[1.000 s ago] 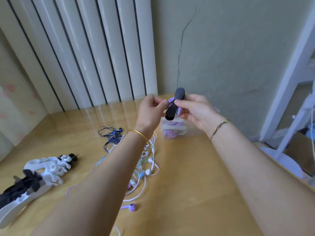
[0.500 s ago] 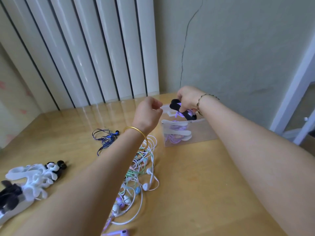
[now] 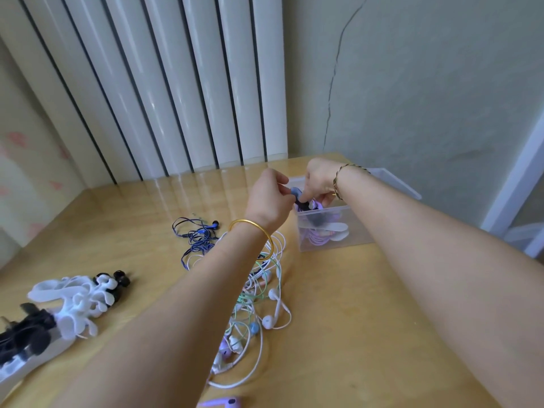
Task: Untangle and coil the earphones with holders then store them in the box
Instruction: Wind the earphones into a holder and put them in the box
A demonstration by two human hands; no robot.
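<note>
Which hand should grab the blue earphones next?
Left, probably. The left hand is nearer the blue earphones; the right hand is over the box, gripping the holder.

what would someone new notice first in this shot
The right hand and left hand hold a black holder wound with purple cord at the rim of the clear box. Nearer, a tangle of white and green earphones sprawls in the middle, and a pile of white and black holders lies at the left edge.
</note>
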